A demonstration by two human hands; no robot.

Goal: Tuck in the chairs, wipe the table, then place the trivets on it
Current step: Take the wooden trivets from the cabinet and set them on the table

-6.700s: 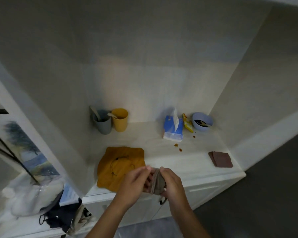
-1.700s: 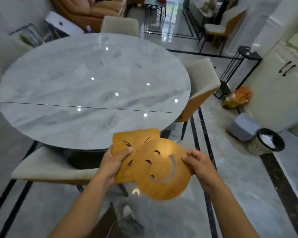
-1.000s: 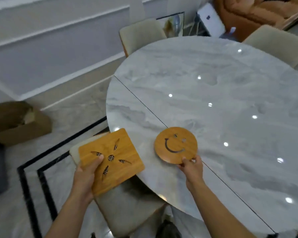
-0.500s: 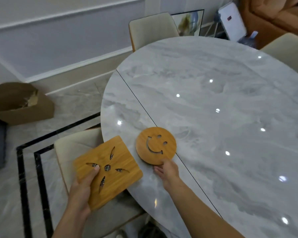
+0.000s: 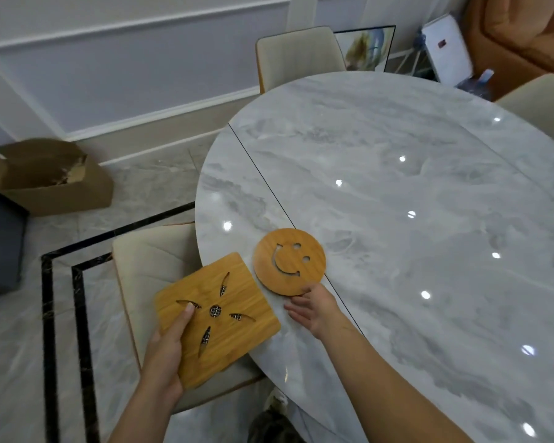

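Set down since earlier — round trivet (image 5: 290,262) flat on worktop (image 5: 397,187) near its edge. Relaxed right hand (image 5: 312,310), fingers apart, tips at the rim. One placed, one left. Shifted closer too: square trivet (image 5: 218,318), corner over the edge, clamped in left hand (image 5: 167,353) — likely next.

Round table (image 5: 413,282) of glossy grey marble, speckled with light glints and crossed by a thin dark seam (image 5: 259,174). Flat on top, a single round wooden trivet (image 5: 290,262) with a smiley cut-out, set across that seam, mostly to its left, near the rim.
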